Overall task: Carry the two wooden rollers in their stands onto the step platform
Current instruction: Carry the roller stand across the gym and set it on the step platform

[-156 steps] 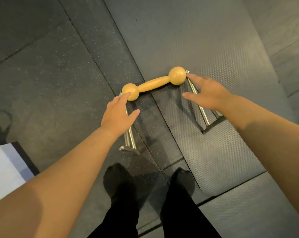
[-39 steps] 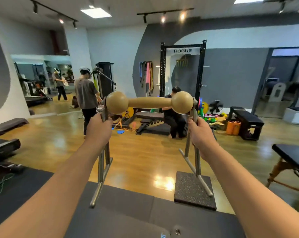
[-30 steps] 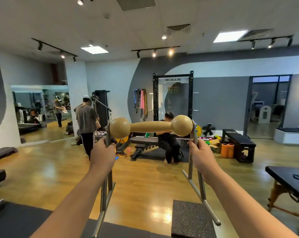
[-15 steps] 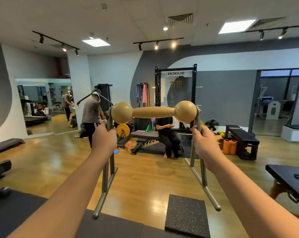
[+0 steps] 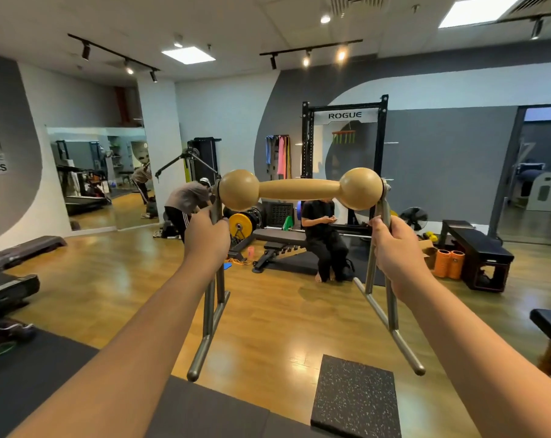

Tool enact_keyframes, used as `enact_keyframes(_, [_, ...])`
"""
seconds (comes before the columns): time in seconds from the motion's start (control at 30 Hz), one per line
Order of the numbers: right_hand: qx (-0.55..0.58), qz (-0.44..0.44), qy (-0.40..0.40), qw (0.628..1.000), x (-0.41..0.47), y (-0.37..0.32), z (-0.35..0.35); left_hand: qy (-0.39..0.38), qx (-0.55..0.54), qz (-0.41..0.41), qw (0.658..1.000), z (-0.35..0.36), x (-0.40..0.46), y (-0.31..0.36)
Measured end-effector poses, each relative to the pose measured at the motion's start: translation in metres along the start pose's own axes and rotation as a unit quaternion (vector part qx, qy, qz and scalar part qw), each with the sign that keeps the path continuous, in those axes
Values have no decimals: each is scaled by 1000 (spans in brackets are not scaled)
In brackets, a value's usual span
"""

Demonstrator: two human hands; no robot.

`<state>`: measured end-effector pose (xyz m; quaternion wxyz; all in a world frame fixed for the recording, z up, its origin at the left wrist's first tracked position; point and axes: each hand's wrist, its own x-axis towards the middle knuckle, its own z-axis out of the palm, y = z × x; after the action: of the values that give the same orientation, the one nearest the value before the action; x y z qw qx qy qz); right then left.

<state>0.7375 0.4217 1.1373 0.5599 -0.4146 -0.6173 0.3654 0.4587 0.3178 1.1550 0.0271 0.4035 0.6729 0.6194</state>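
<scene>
A wooden roller [image 5: 299,189], pale tan with a ball at each end and a thinner waist between, is held level in the centre of the frame, well above the floor. It is mounted across the top of a metal stand [image 5: 382,279] made of two steel side frames, whose legs hang free below and splay toward the lower left and lower right. The left side frame is gripped just under the left ball by the left hand [image 5: 206,240], fingers curled round the upright; the right frame is gripped the same way by the right hand [image 5: 394,248]. A grip on each side is probably chosen so that the roller is kept horizontal and seated in its mounts while it is carried. Both forearms are stretched forward from the bottom corners, so the load is kept clear of the body. Only one roller is seen here. A low dark step platform [image 5: 24,249] lies on the wooden floor at the middle left edge, well apart from the roller; it is judged the likely destination. A speckled rubber tile [image 5: 356,396] lies at the lower right. Farther back, a black rack [image 5: 343,159] marked ROGUE stands behind a seated person [image 5: 323,238].
</scene>
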Motion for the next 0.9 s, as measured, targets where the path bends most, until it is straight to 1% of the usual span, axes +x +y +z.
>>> enact_keyframes(0.23, [-13,-8,14,1000,110,37,58,-5,4,-28,1000,67,111,-43])
enact_keyframes(0.4, [-10,-6,29,1000,183,59,89,-3,10,-2,1000,111,182,-51])
enact_keyframes(0.53, [-9,-5,39,999,234,77,99,-27,0,-11,1000,151,227,-57])
enact_keyframes(0.63, [-14,-6,37,999,277,95,101,-30,-3,-14,999,186,253,-64])
enact_keyframes(0.8, [-22,-31,30,999,359,137,96,-20,-3,-14,1000,259,290,-73])
enact_keyframes(0.9, [-17,-39,11,999,412,163,90,7,2,-14,1000,308,313,-79])
